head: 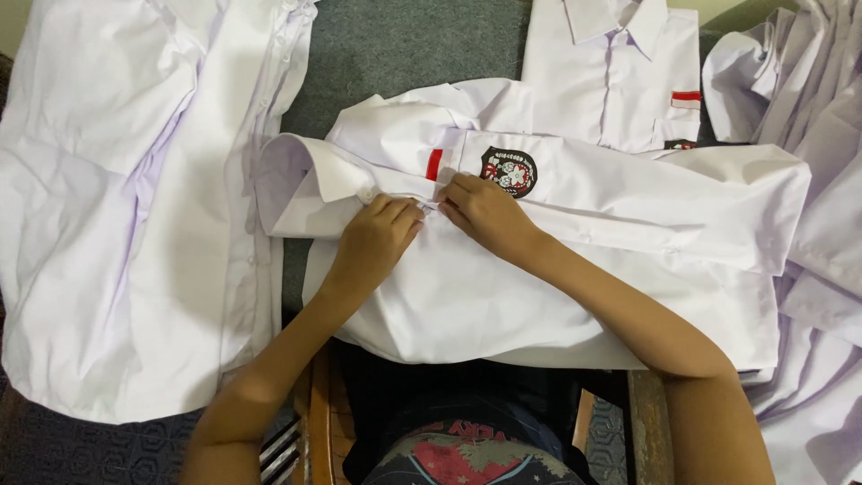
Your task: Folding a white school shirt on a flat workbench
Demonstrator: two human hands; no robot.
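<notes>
A white uniform shirt [628, 233] lies sideways across the grey surface in front of me, collar to the left, with a dark round badge [508, 170] and a small red stripe [435, 164] on its chest. My left hand [375, 241] and my right hand [485, 214] meet at the shirt's front placket, just right of the collar. Both pinch the fabric edge with closed fingertips, close together. Whatever is between the fingertips is hidden.
Another white shirt [126, 198] lies spread out at the left. A folded white shirt [620, 72] with a red-striped pocket sits at the back. A heap of white shirts [822, 207] fills the right side. Grey cloth [404, 45] covers the surface.
</notes>
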